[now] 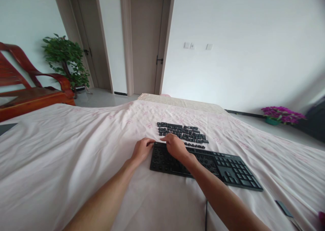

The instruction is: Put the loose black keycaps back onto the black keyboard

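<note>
A black keyboard [177, 168] lies on the pale cloth, its left part stripped of keycaps and its right part still fitted with keys. My left hand [141, 150] is at the keyboard's far left corner, thumb and fingers closed on the edge. Over the far edge, just to the right, is my right hand [176, 146], its index finger reaching left and the others curled. Whatever its fingertips hold is hidden. Loose black keycaps [175, 126] lie in rough rows beyond the keyboard, close to my right hand.
A cable [206, 210] runs from the keyboard toward me. On the right of the cloth [106, 132] lies a small dark tool-like object [283, 208]. Farther off are a wooden chair [38, 99], a green plant [64, 56] and purple flowers [281, 114].
</note>
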The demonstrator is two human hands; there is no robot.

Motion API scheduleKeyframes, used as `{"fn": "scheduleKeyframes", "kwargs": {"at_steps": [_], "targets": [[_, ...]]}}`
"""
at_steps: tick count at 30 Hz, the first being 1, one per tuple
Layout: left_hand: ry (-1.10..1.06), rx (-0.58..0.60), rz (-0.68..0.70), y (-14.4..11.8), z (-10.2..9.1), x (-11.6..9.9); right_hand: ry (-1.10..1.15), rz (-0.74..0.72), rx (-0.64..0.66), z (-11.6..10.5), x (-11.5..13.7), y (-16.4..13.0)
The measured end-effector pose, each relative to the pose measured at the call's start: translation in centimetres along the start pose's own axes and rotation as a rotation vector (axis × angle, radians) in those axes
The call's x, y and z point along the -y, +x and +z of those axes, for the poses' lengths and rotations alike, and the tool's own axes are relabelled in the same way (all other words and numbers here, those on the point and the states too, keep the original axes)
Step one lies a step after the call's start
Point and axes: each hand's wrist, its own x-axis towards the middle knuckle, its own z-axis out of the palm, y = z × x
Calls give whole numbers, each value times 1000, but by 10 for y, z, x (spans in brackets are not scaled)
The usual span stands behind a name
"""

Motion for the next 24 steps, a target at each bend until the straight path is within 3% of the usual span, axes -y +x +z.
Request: {"fn": "scheduleKeyframes", "kwargs": {"at_steps": [3,5,15,20,24], "targets": [[-17,-4,-9,1,2,2,-1,142,-104,-5,-25,5],[-21,3,-12,1,3,3,-54,155,-97,-6,-31,7],[-13,5,-2,1,2,1,-325,14,19,-2,-7,28],[-5,-5,21,1,1,-1,-302,-13,50,6,-12,42],[-5,-2,15,1,1,-1,-213,76,35,13,-15,50]]}}
